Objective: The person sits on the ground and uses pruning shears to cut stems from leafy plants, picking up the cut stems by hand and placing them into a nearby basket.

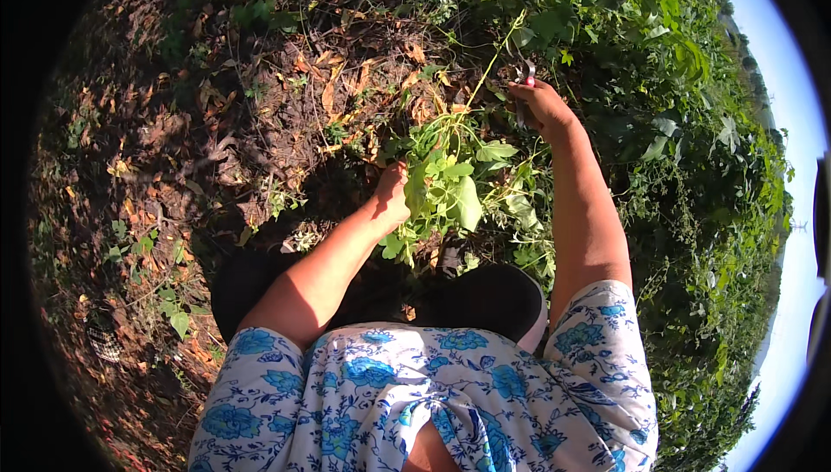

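Note:
My left hand (393, 191) is closed around a bunch of leafy green shoots (448, 180) with broad pale leaves and thin stems. Leaves hide most of its fingers. One long stem (485, 76) stretches from the bunch up and to the right, past my right hand. My right hand (544, 105) grips a small hand tool (530, 73) with a curved metal part and a pinkish-red spot. The tool is partly hidden by the fingers, so I cannot tell its exact kind. Its metal end is close to the long stem; whether they touch is unclear.
Dense leafy vines (669, 147) rise along the right side. Dry leaves and twigs cover the brown soil (260, 102) at the left. My dark-clad knees (480, 300) are bent just below the bunch. A checkered item (104, 342) lies at the far lower left.

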`<state>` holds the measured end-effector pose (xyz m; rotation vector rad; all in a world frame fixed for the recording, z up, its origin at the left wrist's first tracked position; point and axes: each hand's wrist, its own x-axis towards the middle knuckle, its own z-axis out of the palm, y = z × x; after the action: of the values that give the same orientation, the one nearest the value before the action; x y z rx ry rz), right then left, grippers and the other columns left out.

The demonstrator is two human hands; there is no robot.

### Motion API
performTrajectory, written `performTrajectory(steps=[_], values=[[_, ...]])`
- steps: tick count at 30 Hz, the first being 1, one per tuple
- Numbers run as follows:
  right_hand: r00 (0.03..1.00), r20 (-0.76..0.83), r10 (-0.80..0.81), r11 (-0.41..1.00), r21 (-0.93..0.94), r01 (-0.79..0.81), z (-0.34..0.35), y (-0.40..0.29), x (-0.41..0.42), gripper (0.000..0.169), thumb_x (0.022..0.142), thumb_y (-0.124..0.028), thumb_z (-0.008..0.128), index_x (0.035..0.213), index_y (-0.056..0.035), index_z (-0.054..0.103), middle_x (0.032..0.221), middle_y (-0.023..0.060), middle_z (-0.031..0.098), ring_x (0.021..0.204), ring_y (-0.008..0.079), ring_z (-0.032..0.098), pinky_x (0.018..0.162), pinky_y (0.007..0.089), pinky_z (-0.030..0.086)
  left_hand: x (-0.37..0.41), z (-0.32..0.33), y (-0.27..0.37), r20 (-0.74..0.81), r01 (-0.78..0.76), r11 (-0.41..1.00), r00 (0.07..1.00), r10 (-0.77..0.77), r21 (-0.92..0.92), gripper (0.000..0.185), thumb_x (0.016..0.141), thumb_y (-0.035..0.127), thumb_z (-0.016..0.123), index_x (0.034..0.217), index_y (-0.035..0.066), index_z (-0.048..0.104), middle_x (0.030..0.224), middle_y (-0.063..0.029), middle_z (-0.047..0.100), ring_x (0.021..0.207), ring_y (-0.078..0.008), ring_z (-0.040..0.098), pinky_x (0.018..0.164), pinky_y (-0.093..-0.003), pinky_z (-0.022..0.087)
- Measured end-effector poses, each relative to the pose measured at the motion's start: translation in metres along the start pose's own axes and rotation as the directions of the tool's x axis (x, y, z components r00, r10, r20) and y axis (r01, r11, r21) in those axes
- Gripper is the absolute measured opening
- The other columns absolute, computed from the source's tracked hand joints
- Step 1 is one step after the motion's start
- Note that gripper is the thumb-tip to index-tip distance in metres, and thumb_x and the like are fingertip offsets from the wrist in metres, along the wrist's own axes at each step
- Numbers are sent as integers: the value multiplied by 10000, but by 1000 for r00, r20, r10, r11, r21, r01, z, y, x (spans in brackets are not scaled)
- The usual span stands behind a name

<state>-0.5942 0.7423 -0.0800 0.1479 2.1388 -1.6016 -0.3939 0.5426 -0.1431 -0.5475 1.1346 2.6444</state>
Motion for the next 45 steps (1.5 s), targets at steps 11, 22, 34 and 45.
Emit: performTrajectory(steps=[11, 22, 34, 45], values=[[1000, -17, -1, 948, -318, -5, -6, -22, 29, 167, 826, -246, 626, 796, -108, 536, 677, -25, 540, 534, 87, 521, 400, 239, 309, 5, -5, -2, -8, 23, 999, 1000, -23, 26, 275, 949, 261, 379, 1120, 121, 543, 799, -14, 554, 613, -114, 502, 522, -256, 439], [994, -39, -101, 965, -247, 88, -9, -9, 19, 210, 802, -219, 668, 697, -84, 547, 556, -29, 505, 436, 69, 403, 421, 247, 303, -14, -1, 2, -244, 148, 983, 955, -170, -105, 298, 950, 252, 378, 1100, 96, 584, 859, -5, 617, 681, -105, 569, 564, -244, 463], [962, -268, 46, 957, 289, 34, -109, 124, -163, 163, 870, -204, 578, 766, -93, 521, 627, -1, 550, 496, 85, 485, 437, 224, 353, -12, -81, -31, -284, 165, 979, 951, -125, 120, 264, 896, 182, 514, 1135, 69, 520, 979, -69, 596, 800, -175, 594, 673, -341, 529], [928, 60, 369, 919, -171, -355, -81, 162, -152, 237, 812, -259, 631, 802, -27, 585, 672, 37, 584, 580, 137, 547, 547, 272, 437, -39, -31, -8, -289, 131, 989, 952, -105, 74, 231, 886, 170, 535, 1065, 24, 554, 904, -88, 625, 759, -203, 622, 648, -368, 539]])
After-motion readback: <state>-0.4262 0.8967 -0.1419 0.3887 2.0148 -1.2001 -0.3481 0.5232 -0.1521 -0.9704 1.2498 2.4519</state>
